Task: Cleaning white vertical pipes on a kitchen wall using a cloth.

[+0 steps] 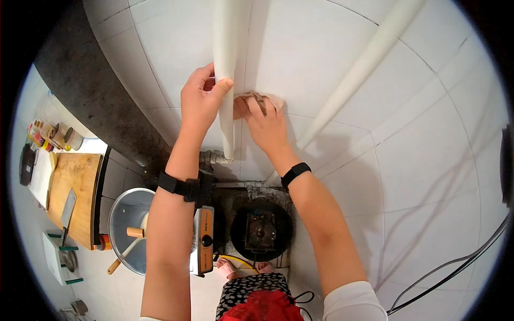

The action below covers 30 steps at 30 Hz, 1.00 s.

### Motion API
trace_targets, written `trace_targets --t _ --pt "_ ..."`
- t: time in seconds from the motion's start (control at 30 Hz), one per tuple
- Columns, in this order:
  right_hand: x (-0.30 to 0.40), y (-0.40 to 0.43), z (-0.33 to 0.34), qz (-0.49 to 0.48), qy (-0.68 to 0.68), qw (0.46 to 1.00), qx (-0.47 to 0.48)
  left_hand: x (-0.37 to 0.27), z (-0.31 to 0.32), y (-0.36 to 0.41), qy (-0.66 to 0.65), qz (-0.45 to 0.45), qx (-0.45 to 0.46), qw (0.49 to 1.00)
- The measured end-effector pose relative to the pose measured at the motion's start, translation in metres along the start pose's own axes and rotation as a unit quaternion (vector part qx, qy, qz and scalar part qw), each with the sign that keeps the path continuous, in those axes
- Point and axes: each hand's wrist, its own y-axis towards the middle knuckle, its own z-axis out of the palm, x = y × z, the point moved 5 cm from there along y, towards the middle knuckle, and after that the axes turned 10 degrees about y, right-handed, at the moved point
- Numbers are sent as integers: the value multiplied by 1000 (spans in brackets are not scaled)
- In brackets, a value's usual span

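Observation:
A white plastic pipe [225, 40] runs down along the tiled wall [305, 60]. My left hand [202, 96] grips it from the left, with the thumb across its front. Just right of the pipe, my right hand [265, 124] presses a crumpled tan cloth [275, 100] to the tiles; part of the cloth lies under the fingers and behind the pipe. Below my left hand the pipe's lower end meets a grimy fitting [217, 157]. Black bands circle both my forearms.
A second white pipe [353, 76] slants along the wall at right. At lower left are a gas stove [204, 240], a metal pot [128, 208] with ladle handles, and a cutting board [76, 176] bearing a cleaver [69, 206]. A black pan [261, 230] sits low ahead; cables [453, 265] hang at right.

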Motion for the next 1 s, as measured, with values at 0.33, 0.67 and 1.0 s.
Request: trace_targets --t 0.33,0.67,1.0 --pt "0 23 -10 21 -22 998 -52 4 0 3 8 3 -2 1000" --pt "6 34 -15 53 -27 998 -35 6 -2 2 4 1 15 1000" --pt "12 35 -7 79 2 996 -37 2 -3 -1 -1 -13 0 1000"
